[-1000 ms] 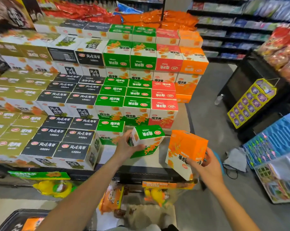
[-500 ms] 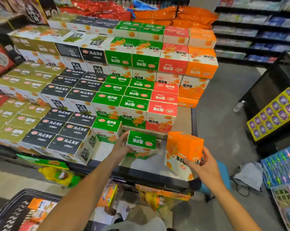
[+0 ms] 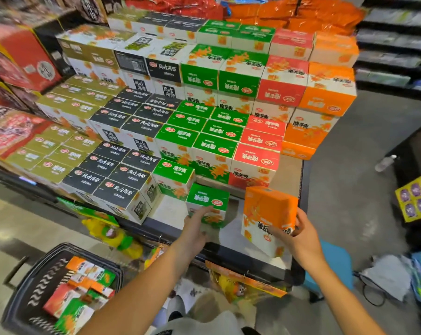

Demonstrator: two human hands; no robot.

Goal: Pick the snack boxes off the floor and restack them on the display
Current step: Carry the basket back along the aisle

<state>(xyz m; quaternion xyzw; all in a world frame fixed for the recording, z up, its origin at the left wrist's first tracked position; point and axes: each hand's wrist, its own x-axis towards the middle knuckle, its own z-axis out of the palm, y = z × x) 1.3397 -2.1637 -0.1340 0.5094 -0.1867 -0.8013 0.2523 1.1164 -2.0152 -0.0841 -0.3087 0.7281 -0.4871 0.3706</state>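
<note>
A green-topped cardboard snack box with a white, orange-printed lower half stood upright on the bottom shelf of the tiered display, just right of another green-topped box and in front of the green stack. The left hand reached to its front face with fingers extended; the fingertips lay against the box, flat rather than curled round it, though blur made the exact contact hard to judge.

To the right, an orange-and-white cardboard snack box was held tilted above the front edge of the same shelf, apart from the green box. The right hand gripped it from the lower right, thumb on the near white face and fingers wrapped round the far side.

Behind them the display rose in steps: olive boxes on the left, then black-topped boxes, green ones, red ones, and orange ones at the right end. Red and orange foil bags lay piled along the top.

On the floor at lower left sat a black plastic shopping basket holding more orange, green and red snack boxes lying jumbled. Yellow-and-green packets hung below the shelf edge. A purple-and-yellow tray of sweets stood at the far right, and a clear bottle lay on the grey floor near it.
</note>
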